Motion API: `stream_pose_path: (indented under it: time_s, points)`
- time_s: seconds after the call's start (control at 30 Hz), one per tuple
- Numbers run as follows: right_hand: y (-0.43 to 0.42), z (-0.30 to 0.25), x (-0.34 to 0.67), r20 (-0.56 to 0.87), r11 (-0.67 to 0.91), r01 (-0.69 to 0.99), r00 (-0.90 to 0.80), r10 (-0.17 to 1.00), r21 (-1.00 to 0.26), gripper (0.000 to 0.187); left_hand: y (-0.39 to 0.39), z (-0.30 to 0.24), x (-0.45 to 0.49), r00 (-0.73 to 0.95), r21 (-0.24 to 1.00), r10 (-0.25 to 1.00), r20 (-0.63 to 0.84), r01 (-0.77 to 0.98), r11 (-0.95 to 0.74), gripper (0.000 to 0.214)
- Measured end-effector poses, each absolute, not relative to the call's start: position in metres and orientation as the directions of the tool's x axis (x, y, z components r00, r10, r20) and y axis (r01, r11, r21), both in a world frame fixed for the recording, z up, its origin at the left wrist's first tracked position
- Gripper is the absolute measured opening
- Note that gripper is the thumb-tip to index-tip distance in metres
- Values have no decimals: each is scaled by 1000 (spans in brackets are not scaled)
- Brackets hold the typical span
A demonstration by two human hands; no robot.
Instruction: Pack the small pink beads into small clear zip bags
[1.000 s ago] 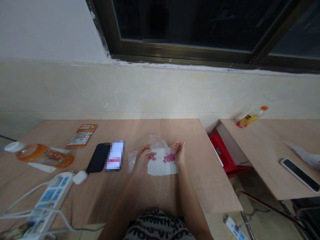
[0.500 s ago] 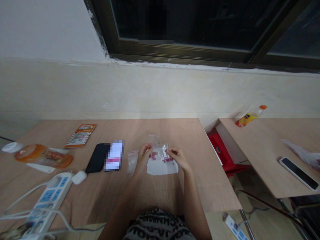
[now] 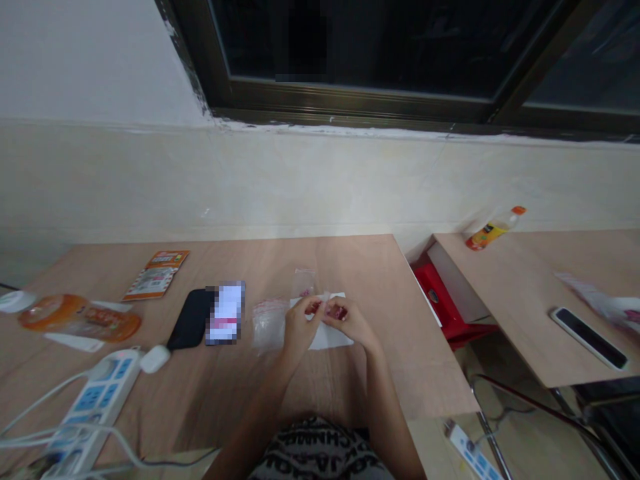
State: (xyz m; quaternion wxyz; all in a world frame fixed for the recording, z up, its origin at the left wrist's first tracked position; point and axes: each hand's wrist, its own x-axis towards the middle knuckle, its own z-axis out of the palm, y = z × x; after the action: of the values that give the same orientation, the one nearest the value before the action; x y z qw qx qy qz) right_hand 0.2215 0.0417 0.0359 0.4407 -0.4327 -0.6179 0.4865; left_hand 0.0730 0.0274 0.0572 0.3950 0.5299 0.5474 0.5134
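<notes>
Over a white sheet of paper (image 3: 330, 339), my left hand (image 3: 301, 325) and my right hand (image 3: 354, 321) meet with their fingertips pinched together. A small clear plastic bag (image 3: 326, 296) shows between the fingers, mostly covered by them. Small red bits (image 3: 338, 311), too tiny to name, are visible around the fingertips. Just beyond the hands lies another clear zip bag (image 3: 304, 283) with a few red bits in it. To the left of my left hand, several clear zip bags (image 3: 269, 325) lie flat on the table.
On the wooden table (image 3: 240, 400) to the left are a phone with a lit screen (image 3: 226, 313), a black phone-shaped item (image 3: 191, 319), an orange packet (image 3: 157, 275), an orange drink bottle (image 3: 80, 318) and a power strip (image 3: 97, 400) with cables. A second table (image 3: 545, 267) stands at right.
My hands have come together over the paper, with the clear bag now between them; before, they were apart and my right hand held up the bag. The view has shifted slightly.
</notes>
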Motion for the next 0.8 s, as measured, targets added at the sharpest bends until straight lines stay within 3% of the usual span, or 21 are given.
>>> stream_pose_path:
  time_s: [0.27,0.47,0.6,0.8]
  points:
    - [25,55,242,136,196,173,-307,942,-965,25,28,49,74,-8,967,997,81,243,-77,10]
    - [23,24,290,66,74,363,-34,997,-929,16,35,47,72,-15,999,999,-32,-11,32,18]
    - [22,-4,312,-124,-62,547,-77,989,-835,19,41,48,63,-63,990,994,-84,-118,76,22]
    - [26,-20,303,-204,-63,628,-155,967,-776,12,41,46,55,-127,977,983,-131,-183,106,25]
